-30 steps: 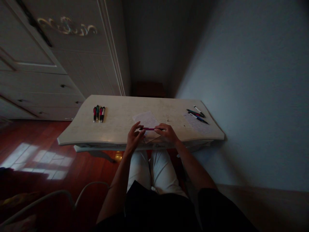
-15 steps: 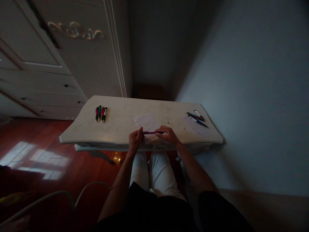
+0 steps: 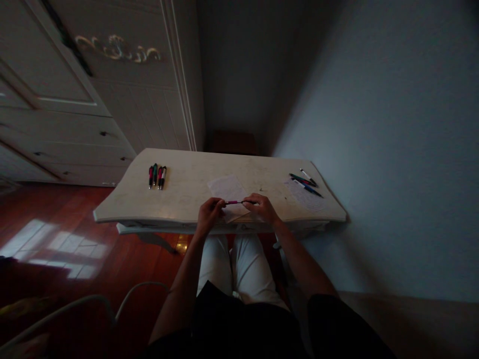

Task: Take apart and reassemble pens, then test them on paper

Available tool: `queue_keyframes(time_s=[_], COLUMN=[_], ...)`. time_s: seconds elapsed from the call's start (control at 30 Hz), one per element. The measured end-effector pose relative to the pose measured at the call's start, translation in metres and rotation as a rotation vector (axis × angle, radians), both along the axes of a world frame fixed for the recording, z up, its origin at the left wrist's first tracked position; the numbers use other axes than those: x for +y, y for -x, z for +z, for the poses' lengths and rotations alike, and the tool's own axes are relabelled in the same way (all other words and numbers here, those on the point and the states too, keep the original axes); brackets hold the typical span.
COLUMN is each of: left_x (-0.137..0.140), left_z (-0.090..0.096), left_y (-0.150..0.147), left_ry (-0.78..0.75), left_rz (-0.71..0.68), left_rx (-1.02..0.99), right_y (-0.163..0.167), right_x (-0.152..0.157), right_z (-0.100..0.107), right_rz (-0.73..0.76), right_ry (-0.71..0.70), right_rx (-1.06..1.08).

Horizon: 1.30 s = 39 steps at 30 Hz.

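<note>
A pink pen (image 3: 232, 202) is stretched level between my two hands, over a sheet of paper (image 3: 227, 187) near the front edge of the desk. My left hand (image 3: 209, 213) pinches the pink barrel at its left end. On the other side, the fingers of my right hand (image 3: 262, 206) are closed on the pen's dark end. A thin dark stretch shows between the pink barrel and my right fingers; whether the pen is in two parts I cannot tell. The paper lies flat, partly hidden by my hands.
Several pens (image 3: 157, 177) with pink, green and white barrels stand in a row at the left of the white desk (image 3: 187, 174). More pens (image 3: 306, 184) lie loosely on another paper (image 3: 307, 199) at the right. A wall (image 3: 392, 174) borders the right side; a cabinet (image 3: 149, 109) is at the left.
My left hand has shifted slightly left and its grip has changed. Less of the pink barrel shows, and a thin dark stretch now appears beside my right fingers.
</note>
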<state>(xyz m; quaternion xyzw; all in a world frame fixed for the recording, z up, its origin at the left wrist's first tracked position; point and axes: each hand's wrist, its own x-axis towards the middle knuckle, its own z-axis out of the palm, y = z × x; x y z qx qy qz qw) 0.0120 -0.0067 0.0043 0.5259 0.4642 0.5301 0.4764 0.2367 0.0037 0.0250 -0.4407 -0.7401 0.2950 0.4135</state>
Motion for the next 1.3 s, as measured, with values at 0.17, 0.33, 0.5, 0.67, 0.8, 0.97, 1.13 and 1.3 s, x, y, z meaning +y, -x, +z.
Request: queue_keyframes(time_s=[0.17, 0.33, 0.5, 0.67, 0.8, 0.97, 1.13, 1.3], left_x=[0.002, 0.004, 0.005, 0.008, 0.010, 0.010, 0.012, 0.019], left_z=[-0.001, -0.001, -0.002, -0.003, -0.002, -0.002, -0.003, 0.000], left_y=[0.002, 0.002, -0.001, -0.004, -0.005, -0.007, -0.006, 0.001], left_ry=[-0.025, -0.005, 0.028, 0.042, 0.050, 0.065, 0.022, -0.157], left_rz=[0.073, 0.071, 0.089, 0.113, 0.125, 0.132, 0.139, 0.139], left_rx=[-0.042, -0.028, -0.013, -0.009, -0.010, 0.041, 0.141, 0.327], right_y=[-0.009, -0.021, -0.031, -0.039, -0.046, -0.055, -0.059, -0.060], right_x=[0.002, 0.006, 0.010, 0.016, 0.019, 0.019, 0.019, 0.019], right_z=[-0.001, -0.003, -0.008, -0.013, -0.017, -0.021, -0.022, -0.023], right_rz=[-0.035, -0.066, -0.109, -0.135, -0.134, -0.152, -0.164, -0.159], right_ry=[0.007, 0.005, -0.001, -0.026, -0.028, -0.031, -0.066, -0.070], right_rx=[-0.003, -0.040, -0.096, -0.143, -0.193, -0.255, -0.288, -0.306])
